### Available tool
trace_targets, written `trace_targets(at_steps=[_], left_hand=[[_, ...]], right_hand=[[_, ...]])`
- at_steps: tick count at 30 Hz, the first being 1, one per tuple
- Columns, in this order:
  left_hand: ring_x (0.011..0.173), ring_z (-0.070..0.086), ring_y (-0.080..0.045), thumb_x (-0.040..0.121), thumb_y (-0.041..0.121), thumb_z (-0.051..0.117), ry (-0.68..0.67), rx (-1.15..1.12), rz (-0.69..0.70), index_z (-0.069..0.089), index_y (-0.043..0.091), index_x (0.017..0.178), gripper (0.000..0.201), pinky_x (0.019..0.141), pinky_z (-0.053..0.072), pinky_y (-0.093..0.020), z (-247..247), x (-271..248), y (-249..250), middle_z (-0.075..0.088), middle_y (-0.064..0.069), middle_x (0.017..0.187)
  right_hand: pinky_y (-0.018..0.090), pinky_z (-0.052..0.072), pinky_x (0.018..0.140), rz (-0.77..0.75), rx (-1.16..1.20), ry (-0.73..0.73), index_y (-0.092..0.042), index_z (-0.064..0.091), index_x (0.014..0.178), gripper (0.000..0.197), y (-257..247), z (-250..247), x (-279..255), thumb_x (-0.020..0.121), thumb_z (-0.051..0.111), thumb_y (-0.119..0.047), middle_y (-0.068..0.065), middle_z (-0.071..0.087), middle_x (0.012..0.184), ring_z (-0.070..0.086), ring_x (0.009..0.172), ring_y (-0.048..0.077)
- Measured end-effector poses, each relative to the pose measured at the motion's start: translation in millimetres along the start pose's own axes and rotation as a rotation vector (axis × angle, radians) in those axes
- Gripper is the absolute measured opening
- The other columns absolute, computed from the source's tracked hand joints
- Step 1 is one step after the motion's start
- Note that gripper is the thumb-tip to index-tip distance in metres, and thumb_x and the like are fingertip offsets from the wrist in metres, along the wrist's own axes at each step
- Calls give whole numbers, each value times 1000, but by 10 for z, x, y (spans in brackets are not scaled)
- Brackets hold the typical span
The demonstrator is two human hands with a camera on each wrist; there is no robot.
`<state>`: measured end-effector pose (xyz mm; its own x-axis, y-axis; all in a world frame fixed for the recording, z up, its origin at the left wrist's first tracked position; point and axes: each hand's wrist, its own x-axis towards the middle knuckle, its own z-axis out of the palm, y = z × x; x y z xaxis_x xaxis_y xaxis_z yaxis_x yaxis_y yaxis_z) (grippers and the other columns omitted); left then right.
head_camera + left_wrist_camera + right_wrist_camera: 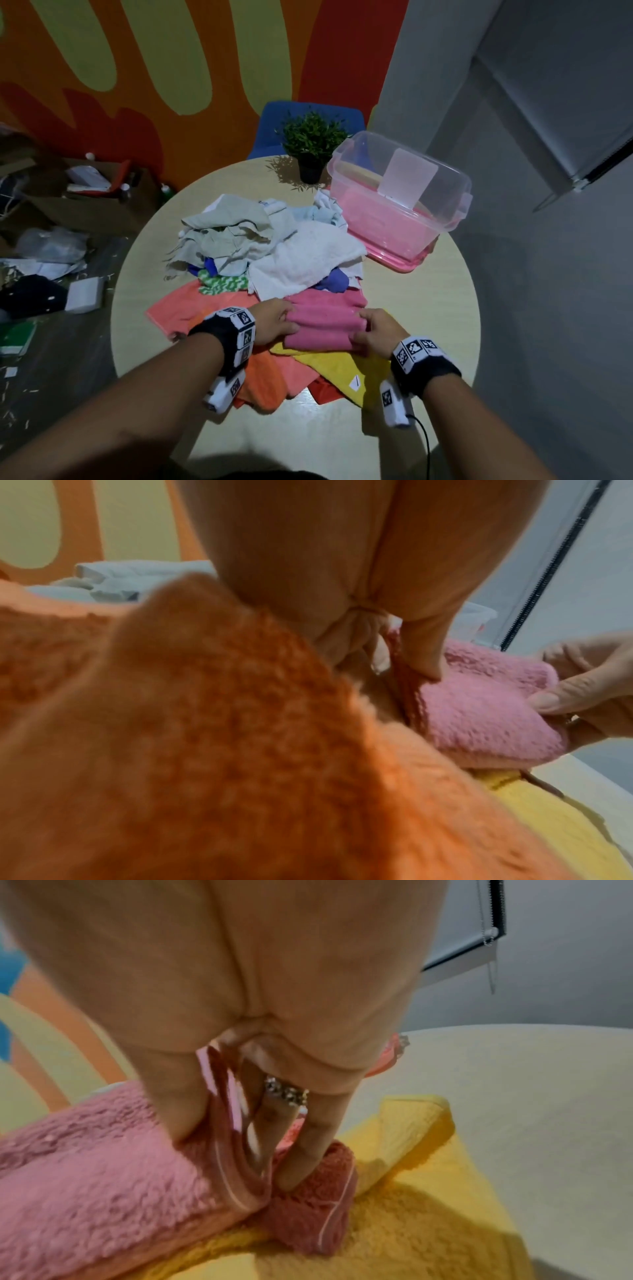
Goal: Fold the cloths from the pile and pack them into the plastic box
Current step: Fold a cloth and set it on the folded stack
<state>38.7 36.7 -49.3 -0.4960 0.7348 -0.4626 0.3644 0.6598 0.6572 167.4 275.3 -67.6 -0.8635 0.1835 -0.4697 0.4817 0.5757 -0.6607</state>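
A pink fluffy cloth (325,323) lies folded into a thick band on top of a yellow cloth (337,368) near the table's front. My left hand (275,322) pinches its left end (479,710); my right hand (371,330) pinches its right end (240,1164), thumb on top and fingers tucked into the fold. The pile of cloths (267,246) spreads behind, with beige, white, green-patterned and blue pieces. The clear plastic box (397,202) with a pink base stands at the back right, a pink cloth inside it.
An orange cloth (263,380) and a salmon cloth (171,308) lie under my left wrist. A potted plant (311,144) stands behind the pile, a blue chair (270,130) beyond it. Bare round table (428,308) shows to the right. Boxes and clutter cover the floor at left.
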Motion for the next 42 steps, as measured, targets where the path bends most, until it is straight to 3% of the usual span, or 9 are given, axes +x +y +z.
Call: trace_targets(at_steps=[4,9,17,21,25,29,32,36,42], left_hand=[[89,60,-20,97,28,60,161,0,-110,62,11,99,17,70,41,-25,35,197,-57,67,-5,101],[90,64,-25,85,35,74,313,21,-283,56,18,96,27,76,51,-32,134,394,-122,65,-5,94],[93,62,-26,76,50,75,171,2,-397,57,15,113,54,83,54,-36,255,472,-51,63,-7,106],[90,62,-21,74,25,84,192,-132,-331,60,19,104,39,80,53,-35,208,425,73,66,-6,102],[75,64,-13,70,-6,75,186,-213,-92,69,23,92,36,62,52,-24,65,324,284,70,-4,89],[50,53,-5,72,-17,60,168,-438,64,66,17,110,50,47,41,-19,-110,271,525,66,3,74],[70,61,-16,74,16,76,295,-641,-16,56,25,120,51,59,47,-25,-113,378,584,64,-1,104],[56,57,-24,90,35,70,272,-748,-71,63,14,103,26,53,46,-32,8,513,677,67,-6,70],[87,70,-28,80,29,80,500,-712,-118,71,22,96,20,84,58,-48,213,852,883,73,-11,97]], right_hand=[[36,53,72,47,32,206,-14,65,90,17,7,28,168,82,74,-26,8,70,81,65,77,27],[28,45,71,136,-72,290,-19,51,101,34,-77,80,287,80,78,-23,2,62,89,59,82,23],[38,46,99,-27,-275,270,-31,51,122,55,-116,187,272,78,72,-5,-1,45,128,47,116,27],[43,43,99,-123,-453,232,-34,40,139,59,-235,185,265,86,61,-17,-3,41,140,39,125,29],[42,26,115,-193,-378,79,-36,28,148,90,-406,145,210,71,72,-20,-4,41,148,28,140,24],[28,46,84,-227,-29,44,-26,41,140,76,-551,18,141,69,66,-28,2,63,112,60,98,22],[28,45,84,-239,195,137,-19,54,126,49,-619,-124,111,78,62,-10,1,64,104,60,96,19],[40,55,85,-204,409,136,-34,33,129,58,-540,-242,58,80,59,-16,8,70,104,69,91,26],[43,52,73,-162,463,153,-43,34,114,47,-196,-342,-51,84,54,-13,8,70,102,68,78,27]])
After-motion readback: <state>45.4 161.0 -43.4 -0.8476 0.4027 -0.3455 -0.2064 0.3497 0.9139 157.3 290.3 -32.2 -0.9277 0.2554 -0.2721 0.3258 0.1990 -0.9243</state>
